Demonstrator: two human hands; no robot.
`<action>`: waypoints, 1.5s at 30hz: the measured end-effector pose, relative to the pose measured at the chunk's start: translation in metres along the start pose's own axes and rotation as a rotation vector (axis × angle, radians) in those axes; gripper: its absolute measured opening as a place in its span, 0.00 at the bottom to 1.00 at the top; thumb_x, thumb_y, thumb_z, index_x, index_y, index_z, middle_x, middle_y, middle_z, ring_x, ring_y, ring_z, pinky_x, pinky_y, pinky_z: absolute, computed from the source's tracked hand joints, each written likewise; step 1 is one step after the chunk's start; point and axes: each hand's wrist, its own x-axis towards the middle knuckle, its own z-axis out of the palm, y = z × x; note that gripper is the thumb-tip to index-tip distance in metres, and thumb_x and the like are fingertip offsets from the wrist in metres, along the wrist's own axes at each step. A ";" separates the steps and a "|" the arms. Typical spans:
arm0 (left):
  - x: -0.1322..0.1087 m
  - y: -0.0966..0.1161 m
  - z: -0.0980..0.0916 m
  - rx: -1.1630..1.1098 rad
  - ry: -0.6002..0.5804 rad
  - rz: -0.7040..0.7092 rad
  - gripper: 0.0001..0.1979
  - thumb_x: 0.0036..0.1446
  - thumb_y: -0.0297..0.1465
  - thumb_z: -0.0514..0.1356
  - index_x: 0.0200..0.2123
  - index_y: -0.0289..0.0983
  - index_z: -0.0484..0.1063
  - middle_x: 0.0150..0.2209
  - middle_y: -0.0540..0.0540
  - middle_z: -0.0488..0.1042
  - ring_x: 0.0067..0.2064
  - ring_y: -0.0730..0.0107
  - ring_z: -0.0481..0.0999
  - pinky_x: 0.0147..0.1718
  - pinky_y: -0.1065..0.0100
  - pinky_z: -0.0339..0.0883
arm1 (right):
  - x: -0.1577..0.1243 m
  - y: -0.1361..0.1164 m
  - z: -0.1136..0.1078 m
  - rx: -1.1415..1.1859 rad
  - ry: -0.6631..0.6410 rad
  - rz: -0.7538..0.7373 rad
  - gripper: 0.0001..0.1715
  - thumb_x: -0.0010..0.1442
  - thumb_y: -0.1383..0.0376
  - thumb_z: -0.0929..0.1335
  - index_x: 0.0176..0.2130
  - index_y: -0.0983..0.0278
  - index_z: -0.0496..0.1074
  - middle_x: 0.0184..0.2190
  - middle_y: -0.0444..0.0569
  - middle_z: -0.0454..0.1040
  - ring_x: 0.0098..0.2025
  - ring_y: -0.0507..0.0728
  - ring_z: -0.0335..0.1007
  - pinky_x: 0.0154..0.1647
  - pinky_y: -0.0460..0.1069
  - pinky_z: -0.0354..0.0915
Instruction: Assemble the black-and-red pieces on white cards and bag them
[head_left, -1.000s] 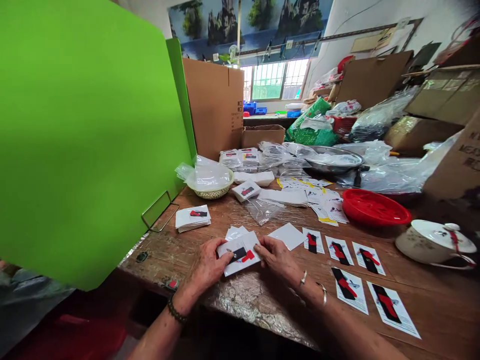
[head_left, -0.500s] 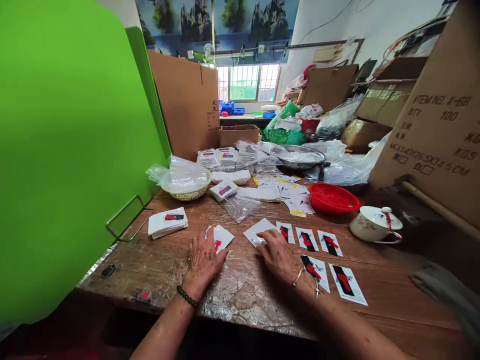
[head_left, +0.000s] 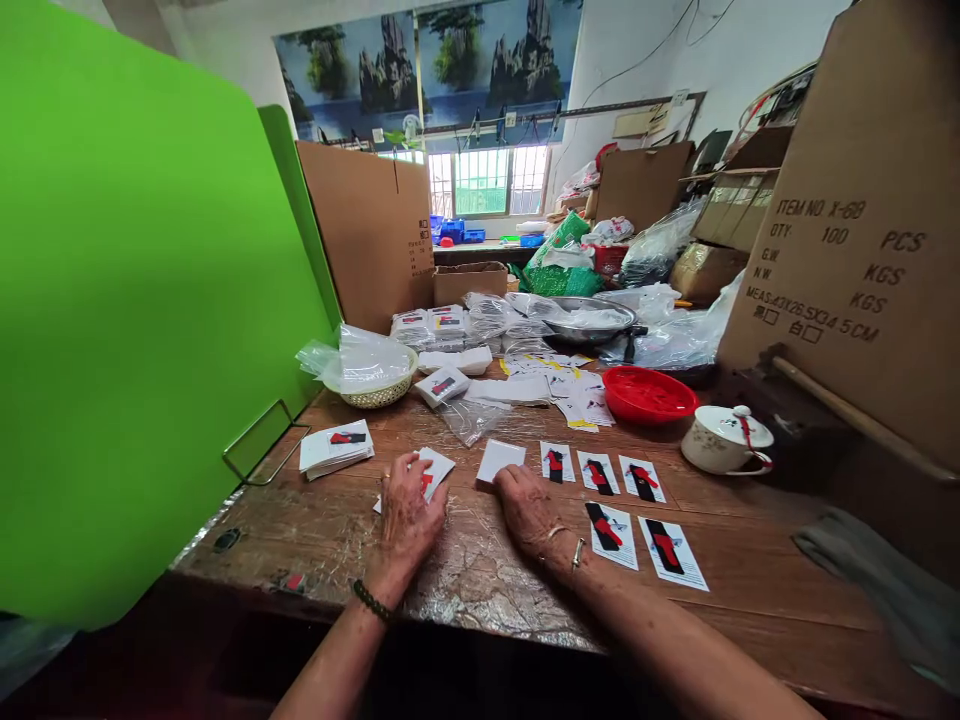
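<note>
My left hand [head_left: 411,512] lies over a white card with red print [head_left: 435,470], its fingers bent onto it and the thumb along the right side. A white corner also shows at the hand's left, and the palm hides the rest. My right hand [head_left: 525,508] has its fingers curled together at the near edge of a blank white card [head_left: 500,460], gripping that edge; the fingertips are partly hidden. To the right, several white cards bearing black and red pieces [head_left: 597,473] are laid out in two rows. A stack of similar cards [head_left: 337,448] sits at the left.
A cream basket [head_left: 375,395] holds clear bags. Behind my hands lie a clear bag [head_left: 472,422], a white packet [head_left: 442,386] and loose printed sheets [head_left: 581,395]. A red basin [head_left: 649,410] and a lidded cup [head_left: 724,455] stand right. A green panel [head_left: 150,300] borders the left.
My right hand has drawn back from over the blank card to its near edge, and the card has turned straighter. My left hand stays on its card, now turned slightly. The view has shifted a little.
</note>
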 end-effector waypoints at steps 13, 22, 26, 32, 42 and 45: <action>-0.087 0.052 0.025 -1.151 -0.156 -0.592 0.20 0.39 0.36 0.74 0.34 0.34 0.73 0.32 0.48 0.77 0.31 0.73 0.76 0.34 0.72 0.70 | -0.056 -0.046 -0.032 0.734 0.162 0.181 0.08 0.55 0.69 0.64 0.27 0.62 0.72 0.29 0.48 0.73 0.34 0.56 0.69 0.37 0.50 0.62; -0.087 0.042 0.022 -1.069 -0.136 -0.630 0.19 0.40 0.42 0.72 0.29 0.33 0.78 0.31 0.46 0.78 0.32 0.67 0.77 0.34 0.68 0.72 | -0.051 -0.045 -0.022 0.922 -0.046 0.367 0.08 0.51 0.63 0.70 0.23 0.63 0.74 0.26 0.48 0.75 0.32 0.56 0.70 0.35 0.49 0.64; -0.085 0.041 0.020 -1.059 -0.131 -0.599 0.16 0.42 0.40 0.71 0.30 0.34 0.80 0.35 0.45 0.79 0.37 0.64 0.78 0.39 0.66 0.73 | -0.051 -0.045 -0.017 1.050 -0.079 0.461 0.12 0.50 0.56 0.72 0.26 0.64 0.75 0.26 0.48 0.76 0.31 0.57 0.71 0.33 0.49 0.66; -0.085 0.032 0.027 -0.797 -0.085 -0.466 0.09 0.47 0.36 0.65 0.25 0.36 0.77 0.32 0.46 0.76 0.35 0.65 0.75 0.33 0.68 0.69 | -0.053 -0.046 -0.010 1.009 -0.043 0.494 0.11 0.51 0.58 0.70 0.26 0.64 0.73 0.26 0.48 0.75 0.30 0.55 0.70 0.34 0.49 0.66; -0.078 0.031 0.036 -0.264 0.014 -0.260 0.09 0.41 0.27 0.56 0.14 0.39 0.59 0.18 0.53 0.62 0.24 0.71 0.61 0.27 0.69 0.54 | -0.069 -0.063 -0.011 0.455 0.393 0.100 0.10 0.62 0.71 0.60 0.30 0.63 0.67 0.30 0.48 0.67 0.33 0.54 0.65 0.35 0.47 0.61; -0.077 0.032 0.038 -0.280 0.033 -0.274 0.08 0.42 0.28 0.57 0.15 0.39 0.60 0.18 0.53 0.62 0.24 0.71 0.61 0.28 0.69 0.54 | -0.069 -0.064 -0.013 0.386 0.446 0.045 0.10 0.63 0.73 0.60 0.33 0.62 0.66 0.32 0.48 0.68 0.35 0.55 0.65 0.36 0.48 0.62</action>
